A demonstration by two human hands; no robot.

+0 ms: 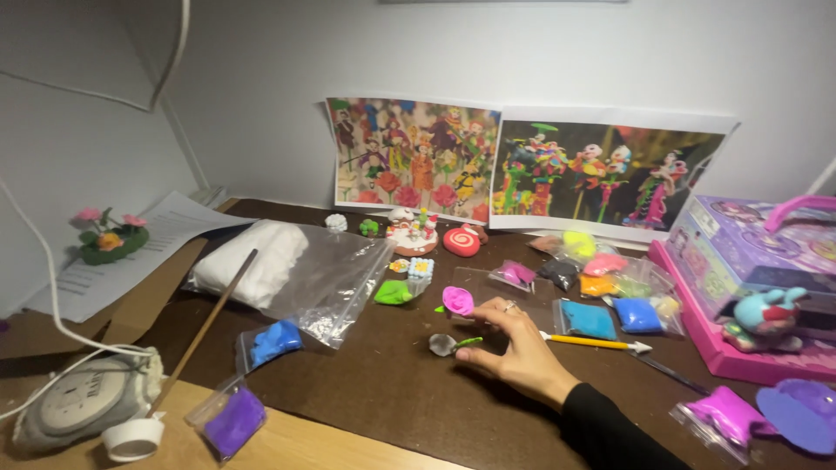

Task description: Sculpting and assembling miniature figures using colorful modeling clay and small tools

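Only one hand point(514, 344) is in sight, the right, coming in from the lower right in a black sleeve point(614, 431). It lies palm down, fingers loosely spread and stretched leftward, a ring on one finger.

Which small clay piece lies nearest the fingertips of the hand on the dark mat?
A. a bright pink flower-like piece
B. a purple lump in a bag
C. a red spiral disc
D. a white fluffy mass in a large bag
A: the right hand rests flat on the dark mat, and the bright pink flower-like piece sits just beyond its fingertips, nearer than any other listed item.
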